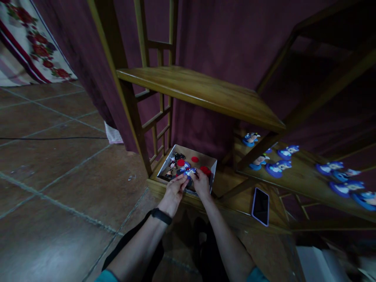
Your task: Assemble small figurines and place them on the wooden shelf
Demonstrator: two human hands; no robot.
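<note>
Over the cardboard box [213, 172], my left hand [176, 187] and my right hand [201, 183] come together on a small blue-and-white figurine [190, 171]. The fingers of both hands are closed around its edges. Just behind it, another blue-and-white figurine [185, 167] shows inside the box. Red discs [195, 159] lie in the box too, one of them [206, 170] close to my right hand. Along the box's left side are several small dark figurines [172, 163]. My fingers hide part of the held piece and the box's near side.
The box stands on the low wooden shelf [229, 184], under a higher shelf board [199, 88]. A phone [260, 206] lies to the right. Several blue and purple figurines [279, 167] stand on the right-hand shelf. A wooden post [117, 78] rises at left, before a purple curtain [217, 35].
</note>
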